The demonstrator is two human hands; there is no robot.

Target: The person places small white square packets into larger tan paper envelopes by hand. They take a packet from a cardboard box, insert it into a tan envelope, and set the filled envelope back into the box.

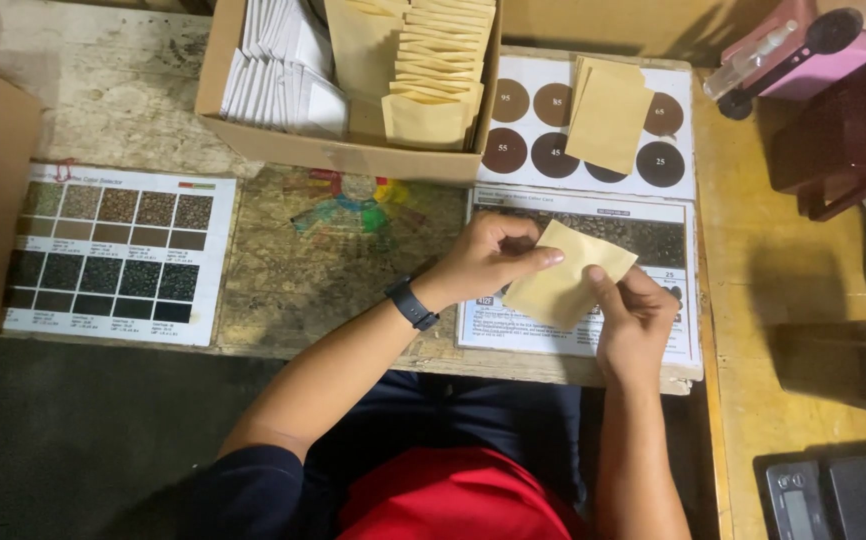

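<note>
head view: the fingers [551,257] of the left hand [488,260] are closed in a pinch on the upper left edge of a small tan paper pouch [565,275], thumb on top. the right hand [633,322] pinches the pouch's lower right side, its thumb lying across the paper and the other fingers curled behind it. both hands grip the pouch; neither is open. the pouch hangs tilted between the two sets of fingers, just above a printed chart of dark beans [653,240] on the counter [773,300].

as a judgement, one pouch is being handled singly, perhaps opened or checked; parting its mouth would call for the thumbs to slide against each other.

beyond the fingers lies a second pouch [608,118] on a sheet of brown discs [673,165], and to their upper left a cardboard box [343,152] of tan and white pouches.
</note>
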